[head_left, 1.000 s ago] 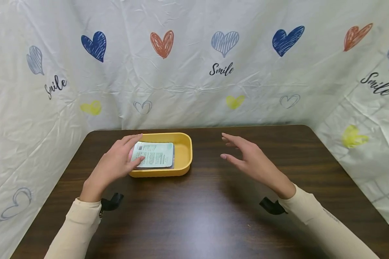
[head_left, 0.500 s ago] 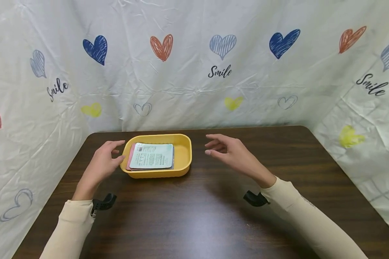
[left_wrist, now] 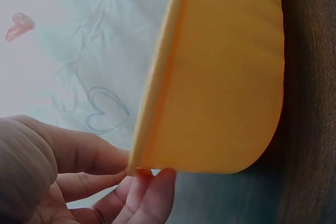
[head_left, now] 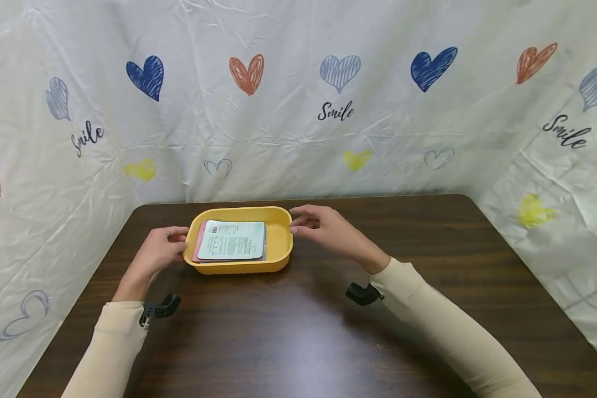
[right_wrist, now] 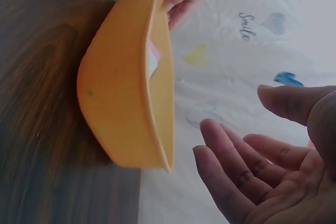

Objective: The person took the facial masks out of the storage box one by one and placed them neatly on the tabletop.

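A yellow oblong tray (head_left: 277, 237) with rounded corners stands toward the back left of the table. Inside lies a small stack of flat packets, a pale green printed one (head_left: 232, 241) on top and a pink edge (head_left: 198, 243) showing beneath. My left hand (head_left: 156, 251) pinches the tray's left end: in the left wrist view the thumb meets the rim and the fingertips (left_wrist: 163, 182) curl under it. My right hand (head_left: 330, 231) is at the tray's right end with fingers loosely bent. The right wrist view shows thumb and fingers (right_wrist: 226, 156) spread, just off the tray wall (right_wrist: 118, 93).
The dark wood table (head_left: 298, 326) extends in front of the tray and to its right. A white cloth (head_left: 278, 132) printed with hearts and "Smile" hangs behind the table and along both sides. Each wrist carries a black camera mount (head_left: 363, 293).
My left hand has drawn back from over the packets to the tray's left end and taken hold of the rim. My right hand has come left to the tray's right end.
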A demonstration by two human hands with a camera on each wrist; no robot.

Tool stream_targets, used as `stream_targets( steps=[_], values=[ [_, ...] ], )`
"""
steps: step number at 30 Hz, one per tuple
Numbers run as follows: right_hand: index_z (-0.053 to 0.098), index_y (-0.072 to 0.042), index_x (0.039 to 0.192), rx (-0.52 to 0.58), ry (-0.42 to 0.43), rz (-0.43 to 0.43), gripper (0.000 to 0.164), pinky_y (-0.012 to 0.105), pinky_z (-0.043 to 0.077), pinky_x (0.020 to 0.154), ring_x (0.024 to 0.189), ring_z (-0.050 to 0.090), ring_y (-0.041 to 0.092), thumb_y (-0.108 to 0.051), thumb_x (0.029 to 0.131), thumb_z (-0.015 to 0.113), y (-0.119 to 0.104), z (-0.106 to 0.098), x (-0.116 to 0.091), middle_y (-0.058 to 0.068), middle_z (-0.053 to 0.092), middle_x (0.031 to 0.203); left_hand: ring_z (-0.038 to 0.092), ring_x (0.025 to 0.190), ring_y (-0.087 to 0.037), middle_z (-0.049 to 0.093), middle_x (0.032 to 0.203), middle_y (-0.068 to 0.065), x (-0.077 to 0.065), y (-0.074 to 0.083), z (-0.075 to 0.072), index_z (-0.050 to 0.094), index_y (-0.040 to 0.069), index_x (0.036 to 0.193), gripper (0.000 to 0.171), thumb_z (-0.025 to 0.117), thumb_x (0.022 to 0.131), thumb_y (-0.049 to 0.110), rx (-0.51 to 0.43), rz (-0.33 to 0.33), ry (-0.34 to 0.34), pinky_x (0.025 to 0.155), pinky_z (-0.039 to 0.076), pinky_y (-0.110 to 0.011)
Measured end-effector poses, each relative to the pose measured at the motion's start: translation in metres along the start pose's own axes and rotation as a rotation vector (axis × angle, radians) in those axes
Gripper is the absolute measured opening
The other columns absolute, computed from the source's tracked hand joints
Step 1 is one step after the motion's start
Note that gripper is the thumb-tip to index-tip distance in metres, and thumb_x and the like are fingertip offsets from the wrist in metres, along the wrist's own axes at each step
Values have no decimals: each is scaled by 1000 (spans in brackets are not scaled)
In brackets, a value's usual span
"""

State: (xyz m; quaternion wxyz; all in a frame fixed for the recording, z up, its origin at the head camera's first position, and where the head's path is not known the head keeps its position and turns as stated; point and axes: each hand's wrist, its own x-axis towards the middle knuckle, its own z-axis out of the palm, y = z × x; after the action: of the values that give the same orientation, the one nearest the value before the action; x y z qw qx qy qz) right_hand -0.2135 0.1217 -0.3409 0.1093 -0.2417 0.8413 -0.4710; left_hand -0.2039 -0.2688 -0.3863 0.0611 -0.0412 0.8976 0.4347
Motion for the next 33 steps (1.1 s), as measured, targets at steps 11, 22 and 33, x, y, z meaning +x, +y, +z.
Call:
stream_targets(
  steps=[11, 22, 33],
  values=[
    [59, -7, 140, 89, -84, -42, 43, 33, 55, 96, 115, 66, 25, -15, 99, 66, -5, 20, 43, 9, 68, 128, 56, 96, -29, 51, 112, -20, 3, -3, -1, 45, -11, 146, 52, 56, 96, 1, -100, -16, -26, 73, 59, -31],
    [56, -8, 143, 100, -121, -1, 43, 33, 52, 100, 124, 59, 27, -11, 100, 62, -1, 45, 77, 16, 62, 137, 55, 96, -30, 49, 110, -19, 5, -5, 1, 45, -8, 147, 52, 55, 97, 1, -109, -23, -23, 73, 59, -33],
    [51, 0, 145, 191, -139, 95, 50, 38, 48, 105, 126, 57, 28, -4, 97, 64, 6, 65, 97, 21, 59, 139, 55, 98, -30, 49, 111, -19, 5, -5, 2, 44, -7, 148, 53, 56, 97, 2, -106, -19, -18, 72, 59, -30]
  ],
)
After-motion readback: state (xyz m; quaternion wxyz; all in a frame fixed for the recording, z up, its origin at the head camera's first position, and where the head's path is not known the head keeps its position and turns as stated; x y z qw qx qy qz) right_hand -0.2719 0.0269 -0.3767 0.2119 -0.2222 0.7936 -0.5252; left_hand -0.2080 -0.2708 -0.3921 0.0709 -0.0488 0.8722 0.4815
